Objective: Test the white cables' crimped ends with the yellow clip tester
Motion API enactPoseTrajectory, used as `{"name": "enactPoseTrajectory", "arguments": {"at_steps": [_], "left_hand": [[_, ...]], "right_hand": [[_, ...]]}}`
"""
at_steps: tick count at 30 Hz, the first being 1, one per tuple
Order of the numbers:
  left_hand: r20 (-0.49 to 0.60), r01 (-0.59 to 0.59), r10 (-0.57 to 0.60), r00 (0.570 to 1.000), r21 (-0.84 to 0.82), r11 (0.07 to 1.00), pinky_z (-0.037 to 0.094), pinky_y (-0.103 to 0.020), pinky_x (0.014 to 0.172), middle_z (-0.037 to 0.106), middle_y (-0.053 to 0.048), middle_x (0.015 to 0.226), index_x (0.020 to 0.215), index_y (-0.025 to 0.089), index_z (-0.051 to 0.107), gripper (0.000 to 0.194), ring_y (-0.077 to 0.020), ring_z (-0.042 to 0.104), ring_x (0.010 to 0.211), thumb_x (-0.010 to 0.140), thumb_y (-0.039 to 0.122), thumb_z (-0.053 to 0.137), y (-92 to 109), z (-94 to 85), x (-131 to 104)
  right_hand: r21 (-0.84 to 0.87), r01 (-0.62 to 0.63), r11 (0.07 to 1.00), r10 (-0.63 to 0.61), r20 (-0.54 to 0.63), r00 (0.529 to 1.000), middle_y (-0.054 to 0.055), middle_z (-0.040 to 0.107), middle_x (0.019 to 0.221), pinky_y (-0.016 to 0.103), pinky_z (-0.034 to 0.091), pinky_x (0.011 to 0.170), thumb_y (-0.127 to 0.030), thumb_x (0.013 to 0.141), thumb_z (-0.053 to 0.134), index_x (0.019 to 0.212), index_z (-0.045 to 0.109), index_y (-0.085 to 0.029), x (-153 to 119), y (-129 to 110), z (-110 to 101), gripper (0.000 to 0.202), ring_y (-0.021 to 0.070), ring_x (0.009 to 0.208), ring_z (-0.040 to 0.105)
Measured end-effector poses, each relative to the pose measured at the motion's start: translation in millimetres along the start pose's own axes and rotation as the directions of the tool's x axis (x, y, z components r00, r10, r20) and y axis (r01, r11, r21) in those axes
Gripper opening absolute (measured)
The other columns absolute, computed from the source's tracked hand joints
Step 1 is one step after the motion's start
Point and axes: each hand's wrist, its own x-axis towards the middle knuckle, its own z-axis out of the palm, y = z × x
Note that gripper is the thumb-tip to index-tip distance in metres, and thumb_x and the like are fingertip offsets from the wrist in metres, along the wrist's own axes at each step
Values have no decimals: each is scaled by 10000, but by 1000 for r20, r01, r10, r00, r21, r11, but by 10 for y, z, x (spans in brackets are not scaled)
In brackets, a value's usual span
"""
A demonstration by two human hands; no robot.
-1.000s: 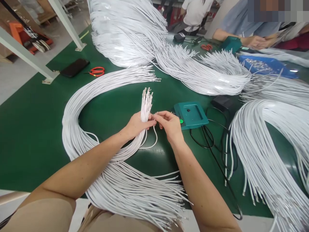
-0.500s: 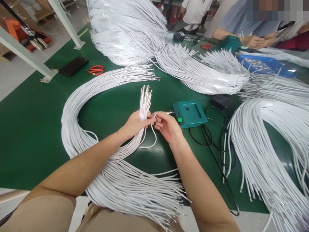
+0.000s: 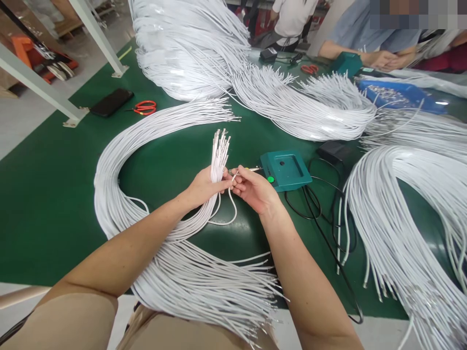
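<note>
My left hand point(image 3: 206, 187) is closed round an upright bunch of white cables point(image 3: 219, 158), their stripped ends pointing up. A single white cable point(image 3: 235, 209) loops down from between my two hands. Its tip is pinched by the fingers of my right hand point(image 3: 253, 188), with my left thumb against it just below. Right behind the fingers, a thin metal tip juts from a teal device point(image 3: 284, 170) with a green button. Below my forearms lies a big curved bundle of white cables point(image 3: 204, 287), which sweeps round to the left and back.
Red-handled scissors point(image 3: 145, 107) and a black phone point(image 3: 112, 102) lie at the back left near a metal post point(image 3: 58, 87). More white cable heaps point(image 3: 189, 48) stand behind and to the right point(image 3: 394, 209). A blue tray point(image 3: 401, 96) sits near a co-worker's hands point(image 3: 390, 59).
My right hand has shifted very slightly, tilting the single cable's tip a little to the right. My left hand keeps its hold on the bunch. The whole view has moved a touch.
</note>
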Motion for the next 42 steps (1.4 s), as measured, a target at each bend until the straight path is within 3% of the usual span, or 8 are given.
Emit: {"name": "enactPoseTrajectory", "arguments": {"at_steps": [5,10,12,16,19,26,32,42], "left_hand": [[15,-21,22,1000,-91,996,458,-208,556,609,4,787,1080,158,550,447,-88,574,641,683,229,741,46,-1,-11],[74,39,-28,997,-149,988,468,-214,588,597,11,799,1271,194,521,602,-83,576,650,707,225,726,51,-18,5],[95,82,-67,993,-164,983,471,-220,601,604,5,804,1259,180,543,589,-76,567,635,701,215,730,41,-25,22],[100,125,-106,989,-199,972,467,-221,596,604,-10,802,1127,126,625,466,-63,547,603,681,194,742,32,-43,50],[98,121,-101,990,-239,963,451,-205,567,596,-5,810,1179,153,597,524,-73,563,634,675,166,742,39,-63,58],[80,140,-127,989,-180,974,457,-190,550,589,-2,766,1165,146,609,504,-85,593,649,676,136,731,17,-97,102],[-51,79,-79,996,7,997,478,-207,534,652,-36,788,1154,143,615,520,-112,622,633,661,220,761,-49,-148,131],[-127,111,-85,988,212,971,517,-252,552,700,-54,742,1134,112,620,519,-111,602,541,648,239,751,-73,-112,176]], "right_hand": [[-240,164,957,-204,-152,967,-16,575,647,233,406,557,-425,666,747,770,701,-157,-9,30,48,291,65,535,429],[-648,240,723,-465,-200,862,-7,603,646,273,422,596,-371,726,666,711,666,-183,-15,72,103,188,107,555,486],[-822,234,519,-570,-129,812,1,592,670,279,419,622,-342,804,580,684,615,-194,-11,100,92,194,126,595,502],[-966,196,-168,-690,258,676,64,567,796,294,395,717,-256,924,390,730,571,-193,-31,143,64,273,171,749,511],[-875,153,-458,-600,432,673,86,558,803,299,374,739,-233,955,316,769,588,-180,-59,142,52,333,187,765,495],[-849,76,-522,-545,402,736,112,646,975,325,347,775,-214,929,408,1026,611,-159,-31,-69,-43,232,238,927,527],[-730,120,-672,-293,412,863,92,680,808,346,323,834,-124,862,468,900,610,-148,82,-269,-170,149,226,788,558],[-747,122,-654,-275,385,881,81,663,788,331,302,719,-86,792,509,822,607,-166,132,-330,-187,130,222,777,531]]}}
